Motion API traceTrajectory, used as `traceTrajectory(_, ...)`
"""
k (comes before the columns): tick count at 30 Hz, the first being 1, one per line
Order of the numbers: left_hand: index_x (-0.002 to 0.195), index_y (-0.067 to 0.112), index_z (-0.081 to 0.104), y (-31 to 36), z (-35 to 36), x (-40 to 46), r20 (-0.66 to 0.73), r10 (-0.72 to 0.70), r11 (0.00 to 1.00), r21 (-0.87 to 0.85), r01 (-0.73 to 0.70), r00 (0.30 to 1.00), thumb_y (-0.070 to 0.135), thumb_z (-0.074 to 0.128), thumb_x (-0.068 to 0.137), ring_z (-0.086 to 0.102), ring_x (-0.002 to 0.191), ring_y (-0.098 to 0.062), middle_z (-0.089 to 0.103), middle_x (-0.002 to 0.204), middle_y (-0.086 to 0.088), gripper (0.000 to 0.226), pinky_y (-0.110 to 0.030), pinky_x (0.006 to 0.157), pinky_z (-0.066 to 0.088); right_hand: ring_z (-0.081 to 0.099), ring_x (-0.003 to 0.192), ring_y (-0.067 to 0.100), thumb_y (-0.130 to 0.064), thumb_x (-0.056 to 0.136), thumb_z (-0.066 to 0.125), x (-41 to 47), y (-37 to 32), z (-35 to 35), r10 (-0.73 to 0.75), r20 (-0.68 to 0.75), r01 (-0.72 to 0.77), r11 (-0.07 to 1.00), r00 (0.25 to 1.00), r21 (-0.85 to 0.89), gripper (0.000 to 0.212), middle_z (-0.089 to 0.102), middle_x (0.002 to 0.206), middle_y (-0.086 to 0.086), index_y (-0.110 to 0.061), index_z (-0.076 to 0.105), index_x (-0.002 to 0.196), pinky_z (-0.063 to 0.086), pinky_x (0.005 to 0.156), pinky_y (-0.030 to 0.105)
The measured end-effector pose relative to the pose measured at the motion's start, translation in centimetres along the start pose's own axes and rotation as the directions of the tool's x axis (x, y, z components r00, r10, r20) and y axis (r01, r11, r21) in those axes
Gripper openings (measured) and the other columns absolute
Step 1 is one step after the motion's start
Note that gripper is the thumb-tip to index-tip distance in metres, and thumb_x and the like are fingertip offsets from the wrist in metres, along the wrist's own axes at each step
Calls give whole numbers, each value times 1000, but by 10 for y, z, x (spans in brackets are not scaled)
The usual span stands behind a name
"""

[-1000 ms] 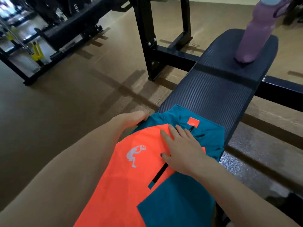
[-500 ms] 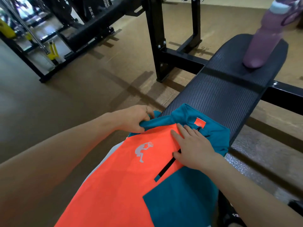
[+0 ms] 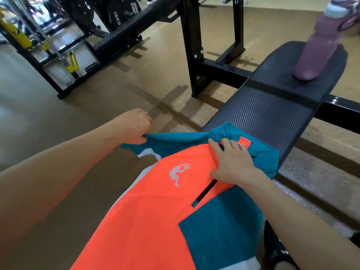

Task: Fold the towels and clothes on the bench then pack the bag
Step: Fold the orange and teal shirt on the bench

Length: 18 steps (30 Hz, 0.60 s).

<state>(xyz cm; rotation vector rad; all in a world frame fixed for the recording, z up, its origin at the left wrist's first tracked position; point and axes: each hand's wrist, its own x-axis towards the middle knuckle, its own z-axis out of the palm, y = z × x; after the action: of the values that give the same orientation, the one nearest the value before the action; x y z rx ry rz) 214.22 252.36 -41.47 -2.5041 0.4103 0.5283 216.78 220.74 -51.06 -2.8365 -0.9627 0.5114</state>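
Observation:
An orange and teal sports shirt (image 3: pixel 155 207) lies along the black padded bench (image 3: pixel 272 106), with a small grey figure printed on its chest. My left hand (image 3: pixel 134 125) pinches the teal sleeve (image 3: pixel 175 141) and holds it stretched out past the bench's left edge. My right hand (image 3: pixel 231 162) lies flat on the shirt near the collar, fingers spread, pressing the cloth onto the bench. The near part of the bench is hidden under the shirt. No bag or towel is in view.
A purple water bottle (image 3: pixel 319 45) stands at the far end of the bench. Black bench uprights (image 3: pixel 192 45) rise beyond on the left. A weight rack with a 15 kg plate (image 3: pixel 118 16) stands at the back left. Brown gym floor (image 3: pixel 58 117) spreads to the left.
My left hand has taken hold of the teal sleeve and pulled it out to the left, off the bench's side. My right hand has stayed pressed near the collar.

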Motion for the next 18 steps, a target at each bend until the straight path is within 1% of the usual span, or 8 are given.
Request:
traceTrajectory(3,60,8,57,-6,10,-10,-73,-136,933,-345,103,988,26,50,72,57,66,-32,60,67,-10,23,-38,64,47,27,141,30,-55,77,58,4,-5,-1,23,17,-23,1000,1000,-17,100,26,152,9,-31,4,159,23,113,46)
traceTrajectory(5,59,9,47,1,14,-17,-118,-179,859,-503,97,977,24,50,71,49,59,-27,53,61,-8,20,-40,61,46,25,142,32,-54,79,57,6,-9,-1,35,23,-34,999,999,-26,99,24,153,10,-32,3,159,21,113,49)
traceTrajectory(7,68,13,49,16,15,-21,-85,-194,804,-585,108,977,20,58,75,51,63,-24,55,64,-3,14,-42,65,48,24,142,33,-52,80,56,7,-12,-1,44,28,-43,998,999,-36,98,22,154,12,-33,2,159,20,113,51)
traceTrajectory(8,77,16,53,25,18,-20,-56,-201,767,-630,122,978,19,63,78,56,69,-23,60,71,0,10,-42,70,49,24,142,34,-52,80,56,7,-14,-1,46,27,-45,998,999,-41,97,22,154,12,-33,2,159,20,114,52)
traceTrajectory(10,109,17,56,41,24,-12,11,-206,693,-704,154,978,20,67,84,64,93,-24,68,101,-1,27,-41,86,50,24,142,34,-49,82,55,6,-16,0,48,20,-47,998,999,-50,95,22,154,13,-33,2,159,20,114,51)
traceTrajectory(13,148,17,40,62,28,17,92,-189,624,-757,192,978,18,60,92,52,132,-23,54,145,-7,59,-34,110,39,22,142,34,-46,83,54,7,-17,1,49,23,-48,998,999,-51,94,20,155,14,-33,0,159,20,115,51)
traceTrajectory(16,155,21,33,82,16,58,47,-140,606,-786,123,989,10,56,90,39,144,-18,40,158,-3,71,-29,117,30,22,143,34,-46,82,55,8,-15,3,42,14,-41,998,999,-44,95,20,156,13,-33,1,159,20,115,51)
traceTrajectory(18,155,20,34,95,4,83,-10,-90,628,-777,49,996,7,56,87,39,143,-18,41,156,-3,73,-30,116,33,24,141,33,-45,81,55,8,-12,4,32,-1,-32,999,999,-39,95,22,154,12,-33,2,159,20,114,50)
